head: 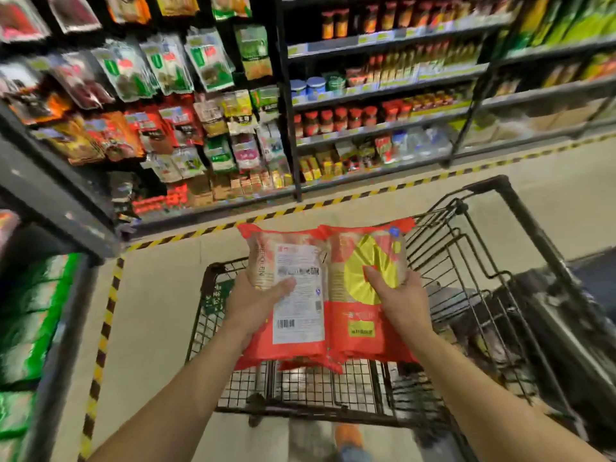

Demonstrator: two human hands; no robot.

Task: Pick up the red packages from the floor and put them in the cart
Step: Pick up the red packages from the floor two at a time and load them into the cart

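Two red packages hang side by side above the black wire cart (473,281). The left red package (293,341) shows its white label and barcode, and my left hand (253,305) grips its left edge with the thumb across the label. The right red package (360,331) shows a yellow circle, and my right hand (400,301) grips its right side with the thumb on the yellow. More red packages seem stacked behind these two; their lower edges show beneath.
A shelf wall (286,135) of hanging bags and jars stands behind the cart, edged by yellow-black floor tape (266,215). A dark rack (63,295) with green packs is at my left. My shoe (348,435) shows below the cart's near rim.
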